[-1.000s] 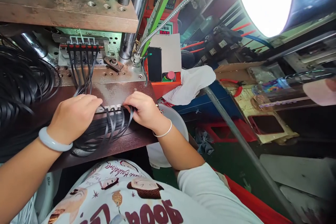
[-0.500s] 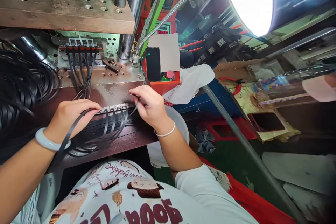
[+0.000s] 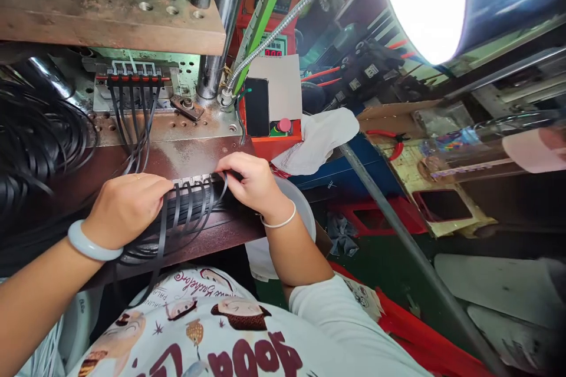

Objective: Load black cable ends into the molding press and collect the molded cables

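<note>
A narrow metal holder (image 3: 192, 181) lies along the front ledge of the press, and several flat black cables (image 3: 189, 203) loop down from it. My left hand (image 3: 130, 206) is closed at the holder's left end, pinching a black cable (image 3: 162, 235) that hangs below the fingers. At the right end, my right hand (image 3: 250, 184) pinches another black cable (image 3: 224, 185) between thumb and forefinger. Both cable tips are hidden by the fingers. Behind them, a mold block (image 3: 132, 97) in the press holds several black cables under white molded plastic (image 3: 132, 65).
The press's thick upper plate (image 3: 110, 26) hangs above the mold. A large black cable bundle (image 3: 39, 135) lies at the left. To the right are a phone (image 3: 257, 107), a red push button (image 3: 283, 125), a white cloth (image 3: 327, 135) and a slanting metal bar (image 3: 389, 212).
My left hand has turned and lowered its cable, which now hangs down at the holder's left end instead of across the wrist. My right hand stays at the right end, slightly lower.
</note>
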### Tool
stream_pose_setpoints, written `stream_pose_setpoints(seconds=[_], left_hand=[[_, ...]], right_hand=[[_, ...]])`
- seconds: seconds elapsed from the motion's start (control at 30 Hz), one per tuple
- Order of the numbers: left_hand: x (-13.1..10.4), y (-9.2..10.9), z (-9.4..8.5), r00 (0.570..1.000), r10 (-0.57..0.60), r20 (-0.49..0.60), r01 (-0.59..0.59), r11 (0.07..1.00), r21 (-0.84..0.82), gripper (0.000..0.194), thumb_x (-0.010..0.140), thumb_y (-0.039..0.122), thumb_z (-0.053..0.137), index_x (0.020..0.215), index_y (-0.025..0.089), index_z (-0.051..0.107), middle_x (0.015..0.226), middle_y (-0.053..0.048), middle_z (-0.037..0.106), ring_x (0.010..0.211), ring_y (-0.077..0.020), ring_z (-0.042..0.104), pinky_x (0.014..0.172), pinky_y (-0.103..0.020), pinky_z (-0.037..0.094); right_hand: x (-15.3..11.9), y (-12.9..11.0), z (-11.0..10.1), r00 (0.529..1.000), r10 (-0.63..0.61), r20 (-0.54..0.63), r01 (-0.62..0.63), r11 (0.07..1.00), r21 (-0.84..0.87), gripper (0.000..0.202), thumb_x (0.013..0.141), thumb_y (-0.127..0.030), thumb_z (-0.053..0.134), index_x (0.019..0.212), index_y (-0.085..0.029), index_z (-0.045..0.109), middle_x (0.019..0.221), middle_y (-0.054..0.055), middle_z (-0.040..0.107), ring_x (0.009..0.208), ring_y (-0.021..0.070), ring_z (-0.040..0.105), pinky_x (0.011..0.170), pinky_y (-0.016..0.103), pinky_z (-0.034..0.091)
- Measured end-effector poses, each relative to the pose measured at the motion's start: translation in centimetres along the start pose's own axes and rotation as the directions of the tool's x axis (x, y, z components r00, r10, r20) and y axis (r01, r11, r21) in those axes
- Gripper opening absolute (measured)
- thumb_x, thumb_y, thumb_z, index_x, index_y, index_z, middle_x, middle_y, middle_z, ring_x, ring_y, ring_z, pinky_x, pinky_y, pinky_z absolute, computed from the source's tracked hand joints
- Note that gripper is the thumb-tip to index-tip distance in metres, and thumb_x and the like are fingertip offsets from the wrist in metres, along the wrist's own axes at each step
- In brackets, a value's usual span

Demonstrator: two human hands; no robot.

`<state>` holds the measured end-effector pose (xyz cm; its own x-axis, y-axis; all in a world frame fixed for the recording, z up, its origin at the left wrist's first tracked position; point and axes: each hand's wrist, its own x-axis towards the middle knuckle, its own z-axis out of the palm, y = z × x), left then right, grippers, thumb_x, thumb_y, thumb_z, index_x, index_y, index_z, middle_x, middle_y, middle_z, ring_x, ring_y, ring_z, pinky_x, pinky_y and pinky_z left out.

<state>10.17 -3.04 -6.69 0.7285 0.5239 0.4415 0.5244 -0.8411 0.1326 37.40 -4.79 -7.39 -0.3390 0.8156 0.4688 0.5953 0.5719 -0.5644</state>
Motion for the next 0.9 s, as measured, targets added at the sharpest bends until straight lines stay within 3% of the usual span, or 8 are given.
stream_pose_setpoints(seconds=[0.13, 0.3, 0.47, 0.6, 0.73, 0.9], left_hand=[[-0.3, -0.5, -0.2, 0.998, -0.054, -0.024, 0.051, 0.990, -0.131, 0.027, 0.098, 0.018, 0.047, 0.114, 0.016, 0.070, 0.103, -0.007, 0.078, 0.089, -0.0211, 0.074, 0.083, -0.032, 0.059], [-0.7, -0.2, -1.7, 0.965, -0.196, -0.176, 0.158, 0.965, -0.209, 0.044, 0.093, 0.010, 0.059, 0.134, 0.025, 0.058, 0.127, -0.002, 0.071, 0.111, -0.0186, 0.070, 0.107, -0.033, 0.053], [-1.5, 0.4, -2.5, 0.929, -0.241, -0.279, 0.188, 0.961, -0.204, 0.049, 0.090, 0.010, 0.063, 0.132, 0.034, 0.060, 0.118, 0.006, 0.075, 0.098, -0.0173, 0.073, 0.095, -0.035, 0.061], [-1.6, 0.4, -3.0, 0.915, -0.263, -0.304, 0.212, 0.958, -0.192, 0.044, 0.091, 0.012, 0.063, 0.129, 0.035, 0.061, 0.112, 0.006, 0.077, 0.093, -0.0176, 0.074, 0.087, -0.034, 0.062], [-1.2, -0.3, -2.4, 0.955, -0.194, -0.224, 0.153, 0.970, -0.187, 0.038, 0.093, 0.012, 0.061, 0.128, 0.026, 0.060, 0.112, -0.001, 0.076, 0.096, -0.0180, 0.073, 0.094, -0.034, 0.058], [-0.9, -1.6, -0.2, 0.990, -0.144, 0.000, 0.143, 0.985, -0.099, 0.027, 0.095, 0.027, 0.054, 0.116, 0.021, 0.069, 0.110, -0.012, 0.074, 0.108, -0.0324, 0.068, 0.108, -0.057, 0.047]], right_hand=[[0.1, 0.3, -0.1, 0.999, -0.034, 0.042, 0.034, 0.999, -0.003, 0.026, 0.081, -0.002, 0.049, 0.084, -0.019, 0.068, 0.081, 0.004, 0.073, 0.078, 0.0173, 0.066, 0.081, 0.032, 0.054], [0.0, 0.3, 0.2, 0.995, -0.058, 0.082, 0.061, 0.998, -0.026, 0.028, 0.080, -0.001, 0.048, 0.085, -0.018, 0.069, 0.081, 0.006, 0.073, 0.077, 0.0179, 0.064, 0.078, 0.032, 0.054], [-0.2, 0.6, 0.2, 0.991, -0.058, 0.122, 0.066, 0.995, -0.070, 0.026, 0.079, 0.000, 0.050, 0.083, -0.018, 0.068, 0.079, 0.006, 0.072, 0.075, 0.0188, 0.063, 0.078, 0.034, 0.053], [0.1, 1.2, -0.1, 0.998, 0.044, -0.042, -0.045, 0.999, -0.009, 0.022, 0.085, -0.005, 0.049, 0.086, -0.020, 0.065, 0.085, 0.005, 0.072, 0.081, 0.0173, 0.066, 0.078, 0.032, 0.054], [0.6, 1.5, 0.0, 0.998, 0.065, -0.017, -0.064, 0.996, 0.067, 0.017, 0.089, -0.009, 0.049, 0.086, -0.019, 0.062, 0.083, 0.004, 0.069, 0.080, 0.0156, 0.064, 0.076, 0.029, 0.052], [0.9, 2.0, 0.5, 0.998, -0.004, 0.064, -0.001, 0.997, 0.077, 0.019, 0.087, -0.006, 0.047, 0.086, -0.019, 0.062, 0.084, 0.004, 0.069, 0.079, 0.0152, 0.064, 0.075, 0.028, 0.051]])
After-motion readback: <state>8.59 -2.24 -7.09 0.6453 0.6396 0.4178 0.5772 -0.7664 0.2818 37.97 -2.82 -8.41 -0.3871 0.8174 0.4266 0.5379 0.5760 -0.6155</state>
